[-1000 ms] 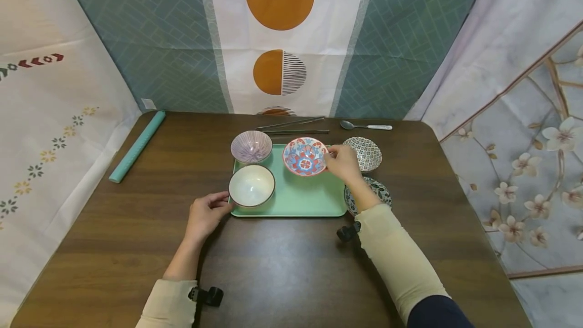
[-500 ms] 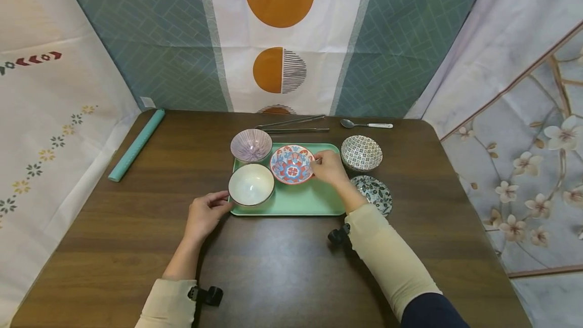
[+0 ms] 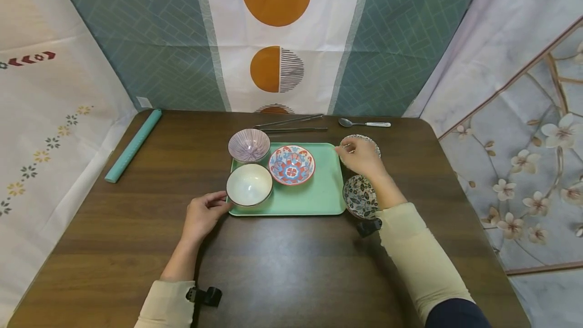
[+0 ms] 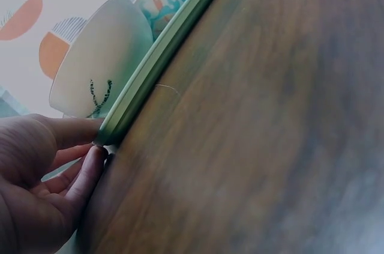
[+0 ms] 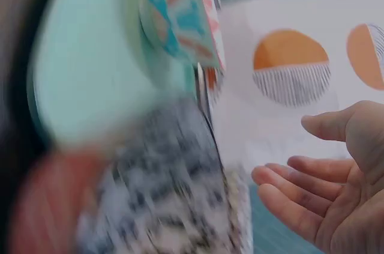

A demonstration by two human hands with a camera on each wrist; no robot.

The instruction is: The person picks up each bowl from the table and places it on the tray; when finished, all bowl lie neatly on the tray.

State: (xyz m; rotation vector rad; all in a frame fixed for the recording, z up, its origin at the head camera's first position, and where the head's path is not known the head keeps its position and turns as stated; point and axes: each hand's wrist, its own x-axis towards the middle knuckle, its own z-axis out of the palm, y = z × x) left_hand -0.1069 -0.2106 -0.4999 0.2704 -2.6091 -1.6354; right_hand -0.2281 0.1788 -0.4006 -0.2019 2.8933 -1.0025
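Observation:
On a light green tray [image 3: 321, 194] sit a white bowl [image 3: 249, 186] at the front left, a purple-striped bowl [image 3: 249, 146] behind it and a red-and-blue bowl [image 3: 292, 165] near the middle. My left hand [image 3: 203, 215] pinches the tray's front left corner, thumb beneath its rim [image 4: 141, 83] in the left wrist view. Just off the tray's right side, my right hand [image 3: 364, 158] reaches over a small-patterned bowl [image 3: 371, 144] and partly hides it. Its fingers [image 5: 300, 206] are spread and hold nothing. A leaf-patterned bowl [image 3: 360, 198] stands below that wrist.
Behind the tray lie thin metal sticks [image 3: 295, 129] and a spoon [image 3: 364, 124] with a white handle. A rolled teal mat [image 3: 134, 146] lies along the left edge of the wooden table [image 3: 282, 272]. Hanging cloths surround the back and sides.
My right hand set the red-and-blue bowl near the tray's middle, beside the white bowl, let go and moved right to the small-patterned bowl. The left hand kept its place.

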